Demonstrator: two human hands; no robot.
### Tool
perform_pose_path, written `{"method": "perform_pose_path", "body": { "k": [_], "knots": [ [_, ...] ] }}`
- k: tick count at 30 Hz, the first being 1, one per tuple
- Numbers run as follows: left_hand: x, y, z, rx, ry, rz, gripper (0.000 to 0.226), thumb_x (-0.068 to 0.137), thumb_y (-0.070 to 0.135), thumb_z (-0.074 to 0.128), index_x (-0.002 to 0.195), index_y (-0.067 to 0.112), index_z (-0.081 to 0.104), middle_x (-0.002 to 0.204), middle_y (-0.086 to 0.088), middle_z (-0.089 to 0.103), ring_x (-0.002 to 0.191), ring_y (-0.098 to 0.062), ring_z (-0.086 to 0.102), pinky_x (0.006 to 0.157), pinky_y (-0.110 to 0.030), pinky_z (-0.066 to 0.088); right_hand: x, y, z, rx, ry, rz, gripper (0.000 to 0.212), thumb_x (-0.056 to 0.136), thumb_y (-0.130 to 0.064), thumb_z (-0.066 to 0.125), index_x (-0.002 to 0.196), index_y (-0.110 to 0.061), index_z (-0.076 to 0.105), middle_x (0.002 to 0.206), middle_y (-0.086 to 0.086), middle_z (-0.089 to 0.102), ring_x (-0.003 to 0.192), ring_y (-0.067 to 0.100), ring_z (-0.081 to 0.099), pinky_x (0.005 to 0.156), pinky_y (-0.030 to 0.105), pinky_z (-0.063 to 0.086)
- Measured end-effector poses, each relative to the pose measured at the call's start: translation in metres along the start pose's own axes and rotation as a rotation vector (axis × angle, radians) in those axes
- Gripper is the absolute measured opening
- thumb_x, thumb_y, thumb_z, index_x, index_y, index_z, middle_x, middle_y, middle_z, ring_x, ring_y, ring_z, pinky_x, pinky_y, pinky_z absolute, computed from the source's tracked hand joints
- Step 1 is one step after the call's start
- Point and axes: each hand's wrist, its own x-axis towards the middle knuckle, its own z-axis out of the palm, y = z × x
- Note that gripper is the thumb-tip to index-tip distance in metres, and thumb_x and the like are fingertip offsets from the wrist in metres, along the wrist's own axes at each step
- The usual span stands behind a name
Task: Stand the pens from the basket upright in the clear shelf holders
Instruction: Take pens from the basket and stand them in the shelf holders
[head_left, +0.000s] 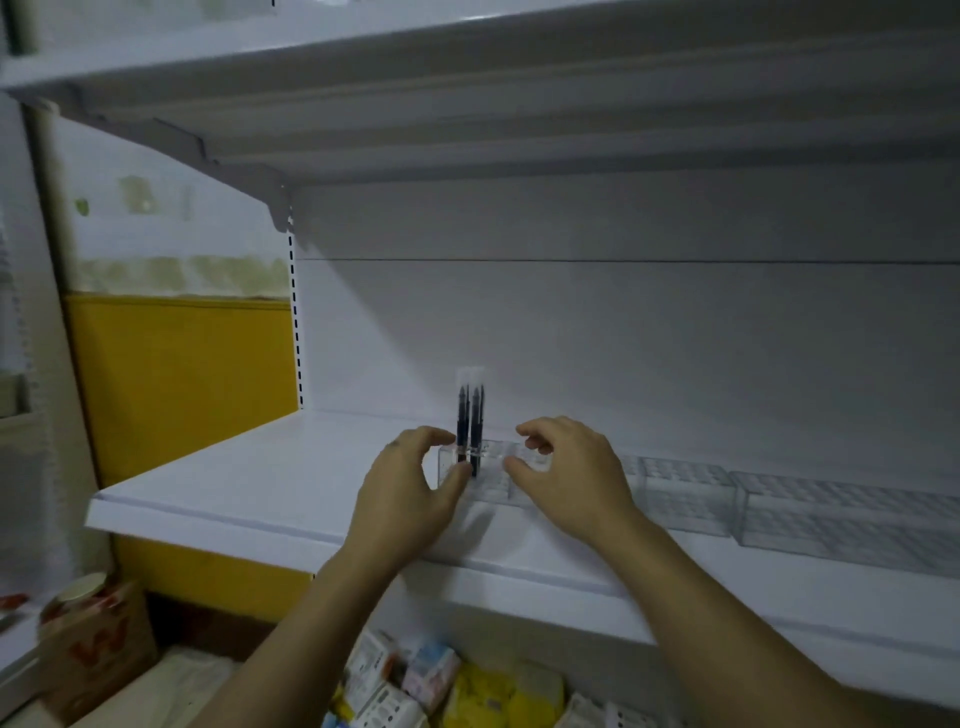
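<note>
Because everything rides on the white shelf (260, 483), I read that first: a row of clear holders (831, 509) runs along its front edge toward the right, and most look empty. The leftmost holder (493, 486) is where I am working. My right grip (571, 478) is curled over its top, thumb at the front wall and fingers behind, clasping it to steady it. My left grip (402, 493) is closed in a pinch, thumb and forefinger round the lower barrels of the pens (470, 415), just at the holder's rim. These few dark pens stand upright, close together, in the holder's left end, with their pale caps on top.

I judge the pens light, stiff and smooth, so they could slip or lean in the cells. I would take hold low on the barrel, near the rim, and guide them straight down. The holder looks light too, thin hard plastic that may slide, so it wants bracing. I cannot see the basket.
</note>
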Motion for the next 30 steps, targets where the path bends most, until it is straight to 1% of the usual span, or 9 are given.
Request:
{"method": "perform_pose_path", "body": {
  "k": [3, 7, 12, 14, 17, 24, 26, 28, 30],
  "knots": [
    [-0.034, 0.027, -0.014, 0.046, -0.021, 0.119, 0.031, 0.087, 0.039, 0.065, 0.115, 0.026, 0.062, 0.116, 0.008, 0.062, 0.108, -0.013, 0.054, 0.085, -0.021, 0.040, -0.038, -0.011, -0.017, 0.017, 0.020, -0.045, 0.035, 0.087, -0.038, 0.066, 0.118, -0.025, 0.063, 0.105, -0.011, 0.062, 0.098, 0.009, 0.055, 0.096, 0.033, 0.044],
    [-0.087, 0.062, -0.024, 0.079, -0.092, 0.228, 0.034, 0.088, 0.040, 0.063, 0.119, 0.024, 0.061, 0.118, 0.007, 0.062, 0.111, -0.013, 0.052, 0.090, -0.026, 0.042, -0.098, -0.012, -0.037, -0.005, 0.018, -0.053, 0.036, 0.087, -0.039, 0.066, 0.121, -0.028, 0.061, 0.108, -0.013, 0.061, 0.100, 0.008, 0.054, 0.092, 0.028, 0.044],
    [-0.159, 0.084, -0.016, 0.077, -0.206, 0.313, 0.032, 0.090, 0.040, 0.062, 0.117, 0.023, 0.061, 0.114, 0.005, 0.063, 0.109, -0.017, 0.053, 0.089, -0.033, 0.045, -0.187, 0.013, -0.052, -0.051, -0.046, -0.037, 0.033, 0.085, -0.036, 0.067, 0.117, -0.026, 0.063, 0.103, -0.010, 0.061, 0.099, 0.009, 0.054, 0.086, 0.028, 0.047],
    [-0.189, 0.085, -0.004, 0.116, -0.283, 0.309, 0.034, 0.090, 0.042, 0.060, 0.118, 0.024, 0.060, 0.116, 0.005, 0.063, 0.109, -0.019, 0.054, 0.089, -0.033, 0.044, -0.227, 0.033, -0.048, -0.090, -0.119, 0.038, 0.036, 0.085, -0.040, 0.066, 0.118, -0.026, 0.062, 0.109, -0.008, 0.061, 0.103, 0.012, 0.054, 0.087, 0.029, 0.046],
    [-0.237, 0.081, 0.021, 0.179, -0.456, 0.264, 0.037, 0.090, 0.045, 0.057, 0.122, 0.026, 0.058, 0.121, 0.005, 0.060, 0.115, -0.019, 0.051, 0.092, -0.034, 0.041, -0.289, 0.063, -0.035, -0.133, -0.277, 0.195, 0.044, 0.085, -0.045, 0.063, 0.125, -0.026, 0.057, 0.120, -0.006, 0.058, 0.111, 0.016, 0.052, 0.088, 0.028, 0.042],
    [-0.333, 0.062, 0.097, 0.330, -0.836, 0.177, 0.046, 0.090, 0.051, 0.053, 0.130, 0.027, 0.052, 0.131, 0.004, 0.055, 0.122, -0.020, 0.047, 0.098, -0.039, 0.041, -0.413, 0.131, 0.008, -0.103, -0.528, 0.500, 0.053, 0.088, -0.042, 0.062, 0.137, -0.024, 0.050, 0.135, 0.000, 0.053, 0.123, 0.020, 0.050, 0.096, 0.032, 0.045],
    [-0.353, 0.056, 0.119, 0.341, -0.931, 0.152, 0.048, 0.090, 0.050, 0.053, 0.132, 0.026, 0.050, 0.134, 0.003, 0.054, 0.124, -0.021, 0.046, 0.098, -0.039, 0.042, -0.446, 0.146, 0.023, -0.087, -0.627, 0.613, 0.052, 0.088, -0.039, 0.063, 0.135, -0.022, 0.052, 0.133, 0.002, 0.055, 0.122, 0.022, 0.052, 0.094, 0.030, 0.046],
    [-0.373, 0.048, 0.139, 0.357, -1.027, 0.125, 0.051, 0.090, 0.050, 0.054, 0.134, 0.025, 0.049, 0.134, 0.001, 0.053, 0.124, -0.022, 0.046, 0.099, -0.039, 0.040, -0.472, 0.153, 0.040, -0.082, -0.737, 0.672, 0.044, 0.087, -0.037, 0.062, 0.126, -0.019, 0.056, 0.124, 0.003, 0.059, 0.115, 0.025, 0.057, 0.087, 0.029, 0.048],
    [-0.394, 0.040, 0.159, 0.361, -1.119, 0.099, 0.052, 0.090, 0.049, 0.055, 0.135, 0.024, 0.048, 0.134, 0.000, 0.053, 0.123, -0.023, 0.047, 0.099, -0.040, 0.040, -0.489, 0.157, 0.056, -0.075, -0.818, 0.694, 0.033, 0.087, -0.036, 0.061, 0.114, -0.018, 0.058, 0.116, 0.005, 0.062, 0.107, 0.027, 0.060, 0.077, 0.028, 0.047]
  ]
}}
